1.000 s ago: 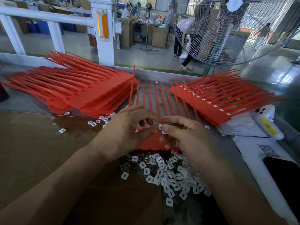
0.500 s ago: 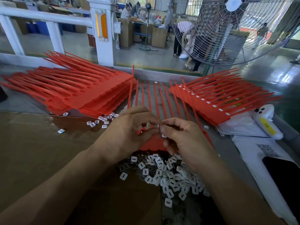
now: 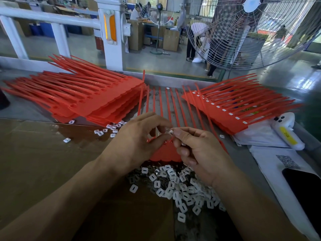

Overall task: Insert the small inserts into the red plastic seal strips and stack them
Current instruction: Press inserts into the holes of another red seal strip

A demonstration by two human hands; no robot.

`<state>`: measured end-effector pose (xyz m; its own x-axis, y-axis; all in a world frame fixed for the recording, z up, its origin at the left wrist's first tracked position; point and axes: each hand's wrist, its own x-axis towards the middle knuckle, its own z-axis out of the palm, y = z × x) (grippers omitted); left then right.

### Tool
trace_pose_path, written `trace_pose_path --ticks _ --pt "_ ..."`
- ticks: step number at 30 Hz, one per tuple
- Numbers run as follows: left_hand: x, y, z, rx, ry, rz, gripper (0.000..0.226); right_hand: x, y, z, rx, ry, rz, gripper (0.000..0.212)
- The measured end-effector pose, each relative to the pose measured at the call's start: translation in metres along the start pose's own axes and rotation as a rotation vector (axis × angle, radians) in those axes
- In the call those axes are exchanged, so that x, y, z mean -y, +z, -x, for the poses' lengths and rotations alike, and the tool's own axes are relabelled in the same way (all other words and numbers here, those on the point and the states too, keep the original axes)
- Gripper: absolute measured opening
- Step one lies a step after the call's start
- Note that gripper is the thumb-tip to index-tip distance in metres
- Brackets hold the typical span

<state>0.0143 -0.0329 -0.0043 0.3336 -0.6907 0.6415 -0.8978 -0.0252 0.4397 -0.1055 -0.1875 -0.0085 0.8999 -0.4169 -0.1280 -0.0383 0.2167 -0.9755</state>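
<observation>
above the red strip sheet (image 3: 165, 153), right hand (image 3: 199, 153) fingers pinch a white insert (image 3: 171, 132) — left hand (image 3: 137, 141) fingers curled, grip unclear

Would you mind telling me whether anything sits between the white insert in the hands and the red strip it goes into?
Nothing visible does. The insert is pinched at the fingertips of the left hand and right hand, directly above the red strip.

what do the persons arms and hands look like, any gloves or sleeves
Both hands, the left hand and the right hand, are bare: no gloves, rings or watch show. Both forearms are bare too, with no sleeve visible up to the frame's edge. Fingernails are short and unpainted.
</observation>
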Motion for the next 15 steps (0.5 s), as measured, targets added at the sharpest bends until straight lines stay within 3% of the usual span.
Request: trace_pose_path --ticks 9,15 --pt "0.002 0.0 -0.002 0.04 0.044 -0.091 0.018 0.0 0.0 0.002 -0.001 0.037 -0.027 0.014" --pt "0.016 -0.006 -0.001 0.042 -0.171 -0.124 0.013 0.001 -0.004 -0.003 -0.112 -0.009 -0.015 0.022"
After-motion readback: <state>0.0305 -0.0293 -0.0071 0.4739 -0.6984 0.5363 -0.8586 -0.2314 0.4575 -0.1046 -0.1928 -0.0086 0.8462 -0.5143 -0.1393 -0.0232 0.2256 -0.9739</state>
